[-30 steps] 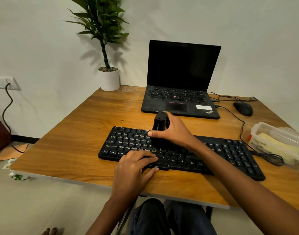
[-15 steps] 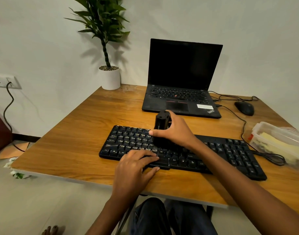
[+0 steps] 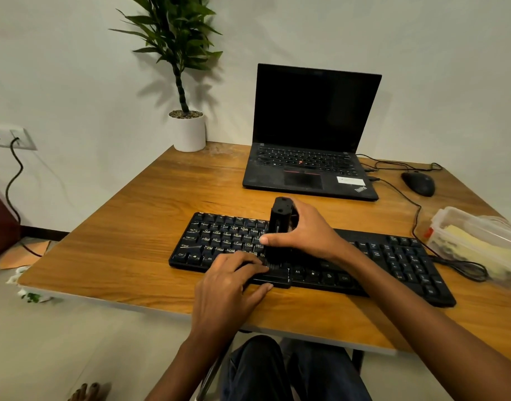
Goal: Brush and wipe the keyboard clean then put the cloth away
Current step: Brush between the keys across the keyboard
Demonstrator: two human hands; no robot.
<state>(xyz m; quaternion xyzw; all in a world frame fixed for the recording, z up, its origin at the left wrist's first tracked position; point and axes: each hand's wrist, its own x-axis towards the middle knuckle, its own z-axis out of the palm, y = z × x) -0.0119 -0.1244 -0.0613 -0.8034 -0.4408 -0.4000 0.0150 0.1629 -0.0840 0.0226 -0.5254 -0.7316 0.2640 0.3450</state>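
Observation:
A black keyboard lies across the wooden table near its front edge. My right hand grips a black brush that stands upright on the middle keys, its bristle end hidden behind my fingers. My left hand rests flat on the keyboard's front edge near the space bar, fingers together, pressing it down. A yellow cloth lies inside a clear plastic box at the right edge of the table.
An open black laptop stands behind the keyboard. A black mouse and its cable lie at the back right. A potted plant is at the back left corner. My knees show under the table's front edge.
The brush and my right hand have stayed at about the same place on the middle keys. My left hand has kept its hold on the front edge. The view has shifted slightly.

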